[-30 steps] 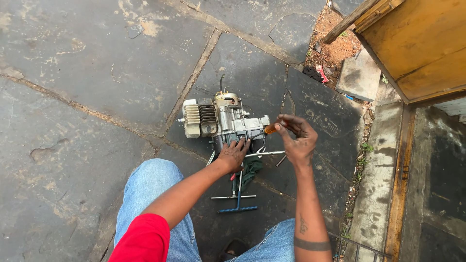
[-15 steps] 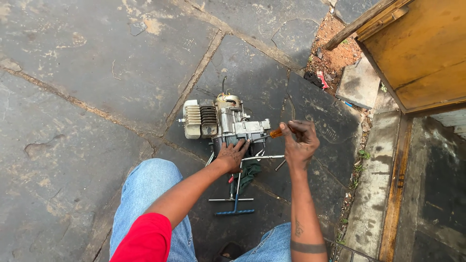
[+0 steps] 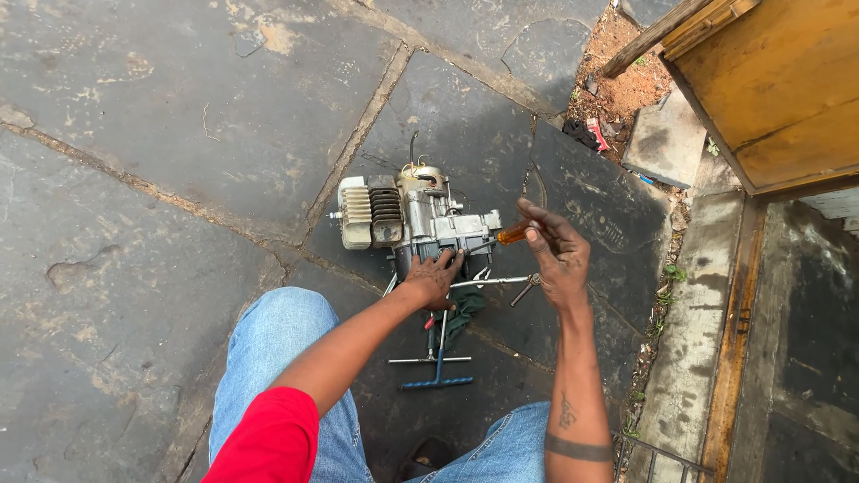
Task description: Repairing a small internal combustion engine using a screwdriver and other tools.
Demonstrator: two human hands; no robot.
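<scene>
The right hand grips a screwdriver by its amber handle, fingers closed around it; the handle points left toward the engine, and the blade is not visible. The left hand lies flat and released, palm down, on the near side of the engine, fingertips touching its casing.

The engine, a small grey unit, stands on the stone floor directly ahead of the knees. Its finned cylinder faces left; a wire rises from its top.

Just below the hands, a metal rod lies across the floor, beside a green rag. Nearer the person lie two T-handle wrenches, one steel and one blue, close together.

The floor under the engine is darkly stained. To the right run a concrete curb and a wooden door; bare red soil lies at the door's corner.
</scene>
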